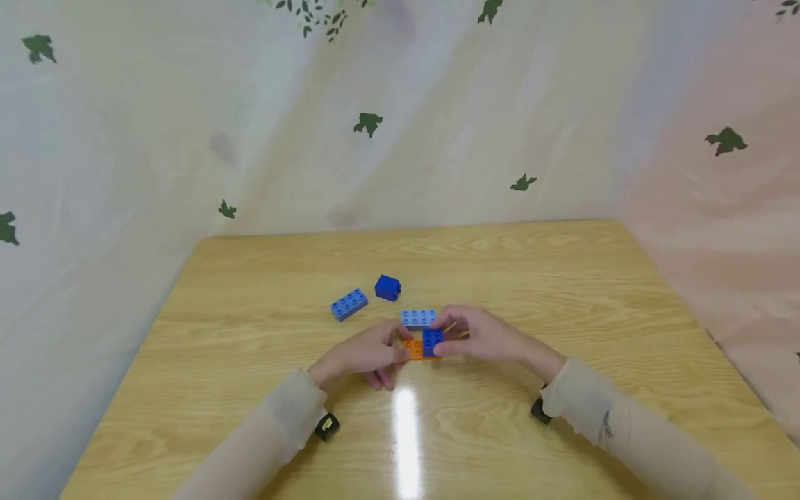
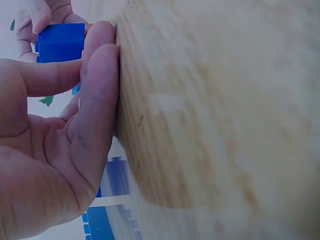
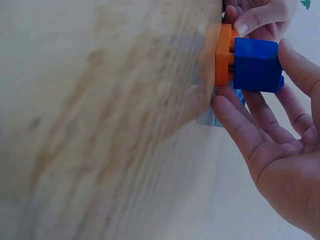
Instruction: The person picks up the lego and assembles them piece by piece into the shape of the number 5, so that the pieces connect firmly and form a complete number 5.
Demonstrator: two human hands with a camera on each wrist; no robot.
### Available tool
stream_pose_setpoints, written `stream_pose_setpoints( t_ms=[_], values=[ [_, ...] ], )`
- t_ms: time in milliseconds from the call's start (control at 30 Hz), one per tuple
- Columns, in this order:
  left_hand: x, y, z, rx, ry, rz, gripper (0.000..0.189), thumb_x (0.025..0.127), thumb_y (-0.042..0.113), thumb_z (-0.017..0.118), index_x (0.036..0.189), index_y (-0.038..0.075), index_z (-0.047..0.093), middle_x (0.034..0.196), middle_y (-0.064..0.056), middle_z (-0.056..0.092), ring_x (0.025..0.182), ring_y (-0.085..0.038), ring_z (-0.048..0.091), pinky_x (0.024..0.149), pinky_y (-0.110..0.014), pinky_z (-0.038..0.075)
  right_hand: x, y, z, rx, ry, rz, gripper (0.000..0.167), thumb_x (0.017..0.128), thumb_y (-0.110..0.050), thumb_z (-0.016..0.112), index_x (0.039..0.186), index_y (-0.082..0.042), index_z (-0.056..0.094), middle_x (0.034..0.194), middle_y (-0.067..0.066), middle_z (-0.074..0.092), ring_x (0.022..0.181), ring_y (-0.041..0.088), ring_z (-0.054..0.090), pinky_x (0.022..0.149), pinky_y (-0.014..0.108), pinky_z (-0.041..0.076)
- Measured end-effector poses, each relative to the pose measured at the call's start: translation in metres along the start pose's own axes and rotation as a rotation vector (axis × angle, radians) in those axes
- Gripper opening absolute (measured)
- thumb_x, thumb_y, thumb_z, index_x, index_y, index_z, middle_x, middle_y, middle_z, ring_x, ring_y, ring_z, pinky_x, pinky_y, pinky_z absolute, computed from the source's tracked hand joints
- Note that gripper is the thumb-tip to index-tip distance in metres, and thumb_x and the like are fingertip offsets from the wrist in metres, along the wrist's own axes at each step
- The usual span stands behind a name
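Observation:
A flat orange brick (image 1: 412,347) lies on the table with its studs up, and my left hand (image 1: 375,351) pinches its left end. My right hand (image 1: 484,333) holds a dark blue square brick (image 1: 432,340) by its sides, over the right end of the orange one. From the right wrist view, orange studs still show beneath the blue brick (image 3: 257,65); whether they are pressed together I cannot tell. Just behind both hands lies a light blue eight-stud brick (image 1: 418,317), close to the right fingers.
Farther back on the wooden table (image 1: 262,333) lie a medium blue eight-stud brick (image 1: 349,305), set at an angle, and a dark blue brick (image 1: 387,287) on its side, studs facing right. A pale cloth with leaf shapes (image 1: 437,173) hangs behind the table.

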State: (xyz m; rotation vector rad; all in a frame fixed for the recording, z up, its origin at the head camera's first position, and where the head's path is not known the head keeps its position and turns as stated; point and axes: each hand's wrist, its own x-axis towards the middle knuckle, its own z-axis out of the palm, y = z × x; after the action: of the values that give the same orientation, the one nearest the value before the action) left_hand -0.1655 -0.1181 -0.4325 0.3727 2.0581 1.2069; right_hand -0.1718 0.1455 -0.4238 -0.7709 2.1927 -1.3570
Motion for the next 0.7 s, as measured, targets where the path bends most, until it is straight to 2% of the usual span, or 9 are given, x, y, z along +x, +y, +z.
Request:
stream_pose_setpoints(
  t_ms=[233, 500, 700],
  values=[
    [-0.0014, 0.0024, -0.0009, 0.001, 0.000, -0.012, 0.037, 0.103, 0.022, 0.060, 0.135, 0.006, 0.049, 0.086, -0.011, 0.067, 0.062, -0.027, 0.071, 0.053, -0.037, 0.060, 0.0018, -0.0009, -0.0027, 0.013, -0.006, -0.010, 0.026, 0.093, -0.018, 0.076, 0.116, -0.009, 0.066, 0.116, 0.006, 0.068, 0.107, 0.028, 0.069, 0.092, 0.037, 0.057],
    [-0.0023, 0.0020, -0.0005, 0.015, 0.014, 0.001, 0.038, 0.102, 0.021, 0.061, 0.135, 0.005, 0.049, 0.085, -0.012, 0.066, 0.060, -0.027, 0.070, 0.051, -0.038, 0.059, 0.0024, 0.0027, 0.0000, 0.051, 0.012, 0.011, 0.025, 0.091, -0.018, 0.079, 0.112, -0.009, 0.069, 0.115, 0.006, 0.070, 0.103, 0.025, 0.070, 0.090, 0.035, 0.057],
    [-0.0001, 0.0001, -0.0020, 0.012, -0.002, 0.003, 0.039, 0.102, 0.021, 0.062, 0.135, 0.005, 0.049, 0.087, -0.012, 0.066, 0.062, -0.027, 0.070, 0.053, -0.037, 0.059, 0.0033, -0.0019, -0.0013, 0.021, 0.000, 0.021, 0.023, 0.092, -0.017, 0.078, 0.112, -0.008, 0.069, 0.114, 0.006, 0.070, 0.103, 0.025, 0.069, 0.090, 0.035, 0.057]
  ],
)
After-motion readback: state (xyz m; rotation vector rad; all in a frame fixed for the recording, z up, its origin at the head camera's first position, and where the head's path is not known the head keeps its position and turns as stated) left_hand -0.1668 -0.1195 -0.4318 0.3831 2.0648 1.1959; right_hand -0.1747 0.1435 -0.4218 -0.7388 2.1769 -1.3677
